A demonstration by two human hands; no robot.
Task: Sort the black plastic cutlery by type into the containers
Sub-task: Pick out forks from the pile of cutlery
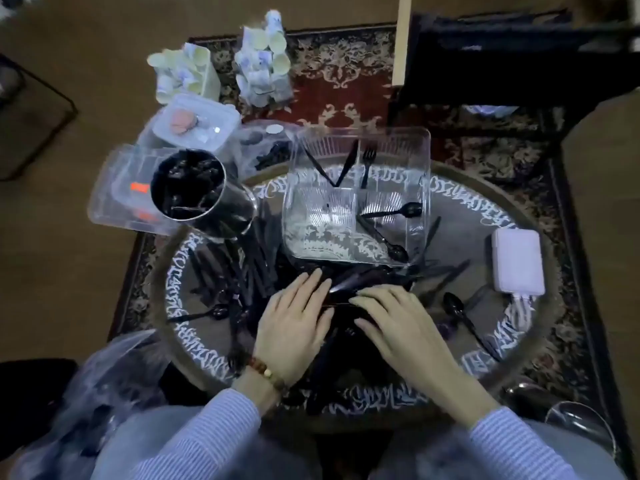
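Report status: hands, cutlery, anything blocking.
Left hand and right hand flat on the cutlery pile, gripping nothing. Clear divided tray holds two spoons, a fork, two knives. Nothing blocks the tray.

Patterned rug (346, 84) on brown floor (104, 36)

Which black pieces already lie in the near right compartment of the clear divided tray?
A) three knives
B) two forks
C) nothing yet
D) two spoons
D: two spoons lie in the near right compartment of the clear divided tray, bowls toward its right side; the fork stands in the far compartment.
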